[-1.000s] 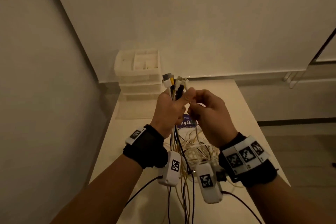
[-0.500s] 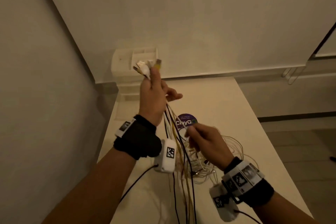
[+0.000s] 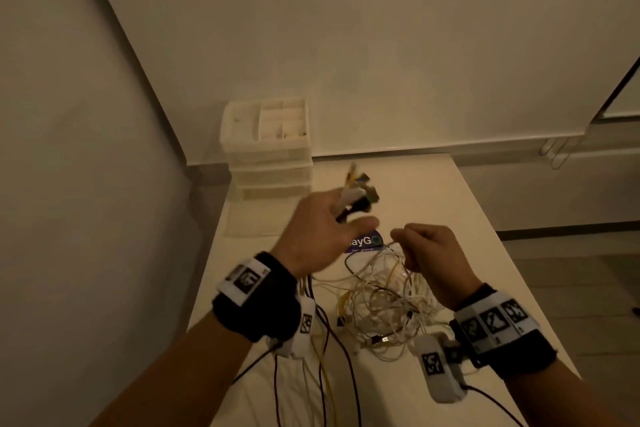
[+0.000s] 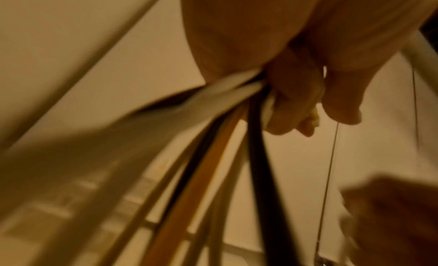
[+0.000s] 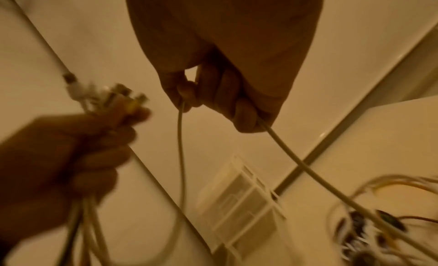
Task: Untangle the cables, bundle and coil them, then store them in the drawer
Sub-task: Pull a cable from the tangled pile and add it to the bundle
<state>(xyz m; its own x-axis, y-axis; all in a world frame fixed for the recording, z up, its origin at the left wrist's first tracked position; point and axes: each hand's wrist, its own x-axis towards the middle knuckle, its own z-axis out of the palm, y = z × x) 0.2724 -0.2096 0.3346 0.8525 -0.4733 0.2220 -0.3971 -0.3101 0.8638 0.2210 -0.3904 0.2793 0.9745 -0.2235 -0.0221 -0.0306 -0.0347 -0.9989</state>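
Observation:
My left hand [image 3: 346, 215] grips a bundle of cable ends [image 3: 356, 192], whose connectors stick out past the fingers; the cords [image 4: 213, 142] run back under the wrist. In the left wrist view the fingers [image 4: 291, 101] curl round white, orange and black cords. To its right, my right hand [image 3: 410, 246] holds one white cable [image 5: 181, 148] above the tangle [image 3: 384, 305] lying on the table [image 3: 450, 204]. The thumb and forefinger pinch that cable, and it leaves again past the little finger. The white drawer unit [image 3: 266, 149] stands at the table's far left corner.
A purple round sticker [image 3: 367, 241] lies on the table between the hands. Walls close the table in on the left and at the back. Black wrist-camera leads [image 3: 346, 357] trail toward the near edge. The table's right edge drops to the floor [image 3: 571, 270].
The hands, together one second ago, have parted. My left hand has come down and rightward with the bundle. My right hand stays over the tangle, holding the white cable.

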